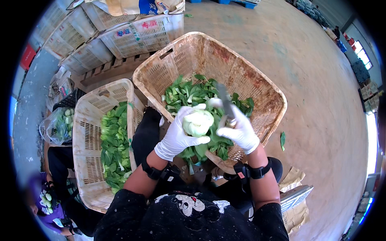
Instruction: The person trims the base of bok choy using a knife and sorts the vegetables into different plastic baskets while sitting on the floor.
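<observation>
My left hand (179,134), in a white glove, is closed round a head of bok choy (198,123), its pale cut base facing up. Its green leaves hang down below, over the near rim of the large crate. In my gloved right hand (240,130) is a knife (226,101), its blade pointing up and away, blurred by motion. The knife is just to the right of the bok choy; whether they touch I cannot tell. Beneath both hands, loose green leaves (189,94) lie in the large stained plastic crate (257,84).
Left of my leg stands a second crate (86,152) with several bok choy heads (110,140). Stacked crates (140,36) on a wooden pallet (102,70) block the far left. A co-worker in purple (50,203) sits at lower left. A loose leaf (282,140) lies on the floor.
</observation>
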Available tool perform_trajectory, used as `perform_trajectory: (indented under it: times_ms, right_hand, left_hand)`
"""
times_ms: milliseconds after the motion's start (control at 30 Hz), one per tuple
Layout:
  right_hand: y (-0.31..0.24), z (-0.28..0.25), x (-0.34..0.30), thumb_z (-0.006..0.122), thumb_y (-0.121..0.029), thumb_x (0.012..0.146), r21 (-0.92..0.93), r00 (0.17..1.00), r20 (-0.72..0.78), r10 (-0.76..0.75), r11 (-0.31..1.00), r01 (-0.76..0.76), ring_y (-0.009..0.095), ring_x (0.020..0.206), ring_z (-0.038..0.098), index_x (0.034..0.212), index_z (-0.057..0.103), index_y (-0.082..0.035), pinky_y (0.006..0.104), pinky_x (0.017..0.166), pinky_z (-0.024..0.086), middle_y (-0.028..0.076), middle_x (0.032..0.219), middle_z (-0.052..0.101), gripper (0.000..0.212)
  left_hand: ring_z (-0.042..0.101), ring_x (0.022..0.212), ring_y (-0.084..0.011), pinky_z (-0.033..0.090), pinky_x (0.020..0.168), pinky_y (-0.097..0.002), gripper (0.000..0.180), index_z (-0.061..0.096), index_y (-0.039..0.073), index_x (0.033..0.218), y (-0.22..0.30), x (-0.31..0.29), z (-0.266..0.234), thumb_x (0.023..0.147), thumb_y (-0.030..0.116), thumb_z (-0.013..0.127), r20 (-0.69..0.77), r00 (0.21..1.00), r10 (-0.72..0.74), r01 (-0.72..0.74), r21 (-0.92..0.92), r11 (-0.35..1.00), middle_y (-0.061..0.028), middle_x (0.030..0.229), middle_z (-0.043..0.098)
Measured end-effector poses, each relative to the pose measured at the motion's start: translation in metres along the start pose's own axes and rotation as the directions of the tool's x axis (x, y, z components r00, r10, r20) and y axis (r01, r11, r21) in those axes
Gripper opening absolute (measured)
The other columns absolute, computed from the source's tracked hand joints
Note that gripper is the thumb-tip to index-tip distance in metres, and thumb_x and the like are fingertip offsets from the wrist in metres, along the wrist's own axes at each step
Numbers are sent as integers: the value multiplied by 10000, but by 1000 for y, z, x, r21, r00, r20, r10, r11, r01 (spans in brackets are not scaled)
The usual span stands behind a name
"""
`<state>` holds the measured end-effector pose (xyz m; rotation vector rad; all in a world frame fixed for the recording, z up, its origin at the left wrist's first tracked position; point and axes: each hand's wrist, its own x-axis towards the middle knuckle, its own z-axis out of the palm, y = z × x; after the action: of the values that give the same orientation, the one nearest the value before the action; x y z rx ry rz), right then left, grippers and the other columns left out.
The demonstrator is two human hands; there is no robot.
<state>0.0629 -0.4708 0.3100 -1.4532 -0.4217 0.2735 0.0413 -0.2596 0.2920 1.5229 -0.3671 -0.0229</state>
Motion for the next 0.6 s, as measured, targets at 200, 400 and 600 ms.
perform_trajectory:
  times_ms: [200, 400, 600]
  right_hand:
    - [18, -15, 1, 763, -175, 762, -112, 975, 217, 49, 993, -24, 120, 854, 589, 1100, 658, -56, 252, 767, 465, 39, 1004, 650, 374]
    - [14, -30, -1, 684, -136, 790, -786, 913, -328, -242, 605, -122, 221, 799, 625, 1095, 643, -48, 310, 756, 500, 126, 956, 643, 319]
    - [-8, 28, -23, 672, -94, 666, -897, 857, 87, -508, 334, 289, 222, 674, 577, 993, 676, -142, 316, 587, 484, 36, 743, 591, 331]
  left_hand:
    - [524, 1119, -178, 366, 1012, -313, 682, 525, 44, 1199, 3, -8, -14, 600, 134, 840, 525, 750, -402, 506, -65, 860, -66, 1220, 540]
    - [532, 1108, -160, 393, 986, -308, 735, 475, 70, 1242, 8, -29, -4, 605, 131, 834, 275, 960, -56, 65, -24, 998, -60, 1166, 578]
    - [601, 927, -260, 474, 827, -365, 617, 529, 35, 1120, 20, -28, -1, 608, 208, 826, -99, 980, 172, -73, 626, 776, -111, 995, 610]
